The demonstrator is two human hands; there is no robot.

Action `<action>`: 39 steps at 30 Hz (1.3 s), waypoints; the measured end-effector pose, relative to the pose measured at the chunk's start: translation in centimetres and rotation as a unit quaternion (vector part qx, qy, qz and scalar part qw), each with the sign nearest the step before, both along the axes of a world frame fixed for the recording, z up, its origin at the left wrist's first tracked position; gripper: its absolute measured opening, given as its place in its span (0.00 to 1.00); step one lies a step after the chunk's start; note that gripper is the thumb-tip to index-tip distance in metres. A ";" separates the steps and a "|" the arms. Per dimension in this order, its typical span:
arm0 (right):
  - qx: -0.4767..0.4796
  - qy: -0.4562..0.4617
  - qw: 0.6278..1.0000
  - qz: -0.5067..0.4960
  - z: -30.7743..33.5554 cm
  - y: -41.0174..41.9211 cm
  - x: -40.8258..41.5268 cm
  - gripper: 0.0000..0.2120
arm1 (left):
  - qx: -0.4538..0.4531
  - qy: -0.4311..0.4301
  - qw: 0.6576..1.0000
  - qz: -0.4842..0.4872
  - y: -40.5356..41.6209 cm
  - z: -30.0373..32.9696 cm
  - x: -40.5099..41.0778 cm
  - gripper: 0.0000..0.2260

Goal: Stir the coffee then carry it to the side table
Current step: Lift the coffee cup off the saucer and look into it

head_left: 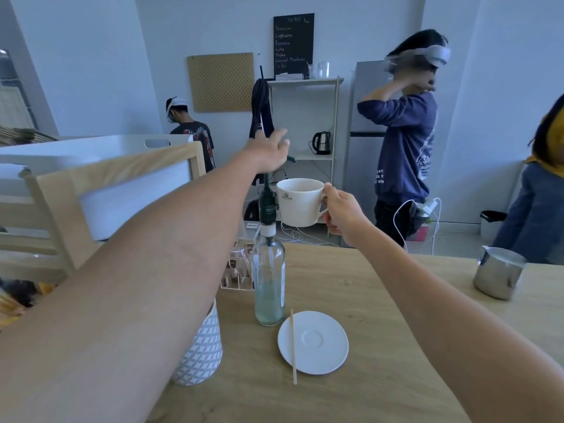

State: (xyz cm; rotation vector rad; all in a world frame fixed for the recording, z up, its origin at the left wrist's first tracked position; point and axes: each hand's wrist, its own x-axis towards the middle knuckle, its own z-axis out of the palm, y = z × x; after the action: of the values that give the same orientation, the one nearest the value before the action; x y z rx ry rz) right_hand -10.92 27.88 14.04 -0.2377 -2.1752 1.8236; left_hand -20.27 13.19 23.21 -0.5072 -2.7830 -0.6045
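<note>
A black chalkboard (293, 45) on the wall above the shelf (305, 81) is headed "MENU", faint and partly smeared. Below the heading run chalk lines: "Americano", faint, then "Cappuccino", "Espresso", "Latte", "Mocha" and "Caramel Macchiato"; the last line is too blurred to read. Below the chalkboard, the bottle (269, 270) carries a dark green pump (267, 209) with a label beginning "TEISS", the rest hidden by the cup (300, 202). The cup bears a small dark crest with lettering too small to read. White print on a person's blue sweatshirt (407, 148), right of the shelf, is illegible.
</note>
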 end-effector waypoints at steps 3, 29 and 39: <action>-0.001 0.002 1.000 -0.002 -0.1 0.2 0.2 0.19 | -0.006 0.094 0.996 -0.003 -0.4 0.6 0.2 0.24; -0.034 -0.072 0.997 -0.006 -6.2 0.8 4.7 0.16 | 0.538 -0.355 0.762 0.061 0.6 -11.9 9.8 0.27; -0.046 -0.149 0.988 0.010 -13.8 1.3 6.3 0.16 | 0.519 -0.402 0.749 0.090 1.2 -20.0 10.5 0.28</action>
State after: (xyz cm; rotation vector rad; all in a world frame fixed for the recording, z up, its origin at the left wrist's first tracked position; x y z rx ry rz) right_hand -4.57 29.17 0.25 -0.5424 -2.2928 2.0140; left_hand -9.75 14.40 3.18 0.3679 -2.3991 -2.5325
